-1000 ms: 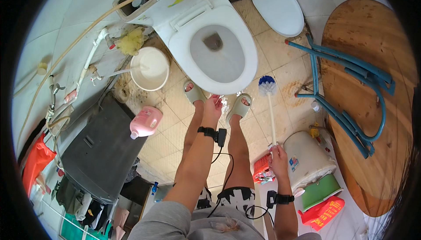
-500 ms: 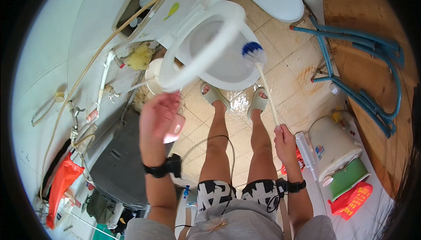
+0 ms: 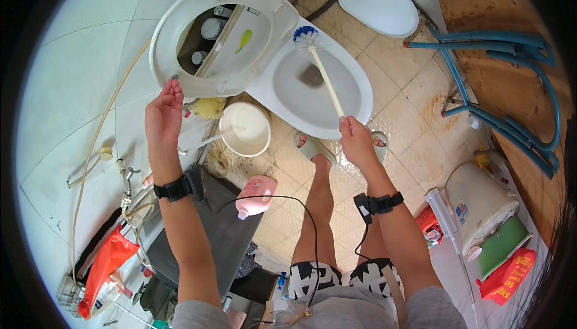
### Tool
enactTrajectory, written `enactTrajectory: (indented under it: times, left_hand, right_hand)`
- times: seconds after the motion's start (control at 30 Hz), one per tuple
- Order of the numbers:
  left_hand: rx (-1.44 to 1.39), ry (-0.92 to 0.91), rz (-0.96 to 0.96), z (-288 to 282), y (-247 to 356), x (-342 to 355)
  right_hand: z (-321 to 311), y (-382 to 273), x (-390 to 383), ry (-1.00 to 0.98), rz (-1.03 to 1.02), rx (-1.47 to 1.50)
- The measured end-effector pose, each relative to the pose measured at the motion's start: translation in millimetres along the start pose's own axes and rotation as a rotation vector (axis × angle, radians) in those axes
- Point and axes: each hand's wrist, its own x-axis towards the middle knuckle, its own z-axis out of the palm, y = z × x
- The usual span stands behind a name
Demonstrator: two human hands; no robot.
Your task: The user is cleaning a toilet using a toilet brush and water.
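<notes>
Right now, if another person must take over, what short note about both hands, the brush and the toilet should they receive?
Left hand: raised, fingertips on the rim of the lifted toilet seat, holding it up.
Right hand: closed around the cream handle of the toilet brush.
Brush head, white bristles with blue, rests at the far inner rim of the toilet bowl.
Done: seat is up, brush is in the bowl.
Left: scrubbing the bowl; how much is already scrubbed cannot be told. The round cream brush holder stands on the floor left of the bowl.
</notes>
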Motion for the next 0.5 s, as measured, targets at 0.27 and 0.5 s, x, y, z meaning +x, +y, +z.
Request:
enactTrajectory:
  times: [0.27, 0.5]
  left_hand:
    - [0.421, -0.014, 0.169, 1, -114, -6]
    - [0.442, -0.144, -0.645, 95, -275, -44]
  right_hand:
    - [12, -33, 11, 0.035, -0.027, -0.113]
    - [27, -63, -14, -0.001, -0.042, -0.03]
